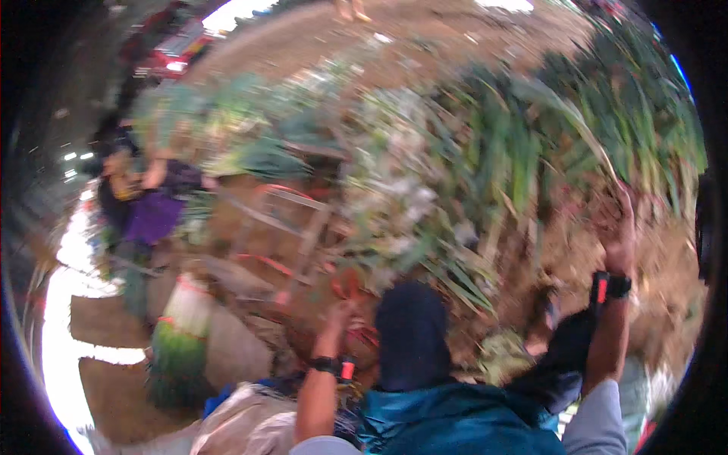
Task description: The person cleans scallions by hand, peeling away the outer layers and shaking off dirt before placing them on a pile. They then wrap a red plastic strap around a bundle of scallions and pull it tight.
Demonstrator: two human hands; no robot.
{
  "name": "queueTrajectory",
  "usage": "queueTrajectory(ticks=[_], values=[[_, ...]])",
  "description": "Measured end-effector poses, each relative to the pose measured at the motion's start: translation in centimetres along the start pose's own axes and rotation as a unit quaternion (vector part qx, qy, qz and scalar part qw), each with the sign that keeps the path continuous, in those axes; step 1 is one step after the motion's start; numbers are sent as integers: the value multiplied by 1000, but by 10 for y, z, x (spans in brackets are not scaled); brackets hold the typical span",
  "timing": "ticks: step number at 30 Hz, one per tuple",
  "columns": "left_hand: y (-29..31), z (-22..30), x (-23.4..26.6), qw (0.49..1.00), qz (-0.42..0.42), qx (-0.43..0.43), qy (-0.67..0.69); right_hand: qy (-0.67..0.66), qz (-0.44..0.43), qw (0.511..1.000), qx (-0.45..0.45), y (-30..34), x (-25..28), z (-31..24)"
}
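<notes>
The long leafy stalk [591, 140] is slender, pale and whitish along its lower length and greyish green toward the leaf; motion blur softens its outline. It is at the upper right, slanting up and leftward from the right hand [622, 244], across the heap of green stalks [637, 106] beyond. The right hand is closed on its pale lower end, the arm stretched forward and well out to the side, with a dark wristband [610, 287] at the wrist. The left hand [343, 314] is lower and nearer the body, just left of the dark-clothed knee [412, 334], its forearm nearly upright and fingers seemingly curled. A red-orange object [346, 282] is at its fingertips; whether it is gripped, I cannot tell.
</notes>
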State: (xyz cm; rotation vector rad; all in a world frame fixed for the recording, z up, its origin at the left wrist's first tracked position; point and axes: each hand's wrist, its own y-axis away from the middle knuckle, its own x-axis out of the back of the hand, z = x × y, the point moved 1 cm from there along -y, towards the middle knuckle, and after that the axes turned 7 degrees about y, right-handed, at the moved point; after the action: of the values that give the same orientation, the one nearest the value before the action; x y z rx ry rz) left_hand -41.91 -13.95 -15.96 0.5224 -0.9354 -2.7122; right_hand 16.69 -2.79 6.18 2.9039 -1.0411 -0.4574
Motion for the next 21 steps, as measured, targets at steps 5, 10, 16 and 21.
queueTrajectory(ticks=[5,10,16,21], values=[[-76,-113,-18,983,16,132,-127,19,-176,973,-147,-28,101,35],[-158,-160,54,952,-24,-134,-275,37,-7,951,-306,-22,119,77],[-230,-106,55,893,151,-105,-410,71,-96,975,-185,-26,164,35],[-268,-112,-43,956,130,-8,-261,87,-27,982,-167,-14,134,33]])
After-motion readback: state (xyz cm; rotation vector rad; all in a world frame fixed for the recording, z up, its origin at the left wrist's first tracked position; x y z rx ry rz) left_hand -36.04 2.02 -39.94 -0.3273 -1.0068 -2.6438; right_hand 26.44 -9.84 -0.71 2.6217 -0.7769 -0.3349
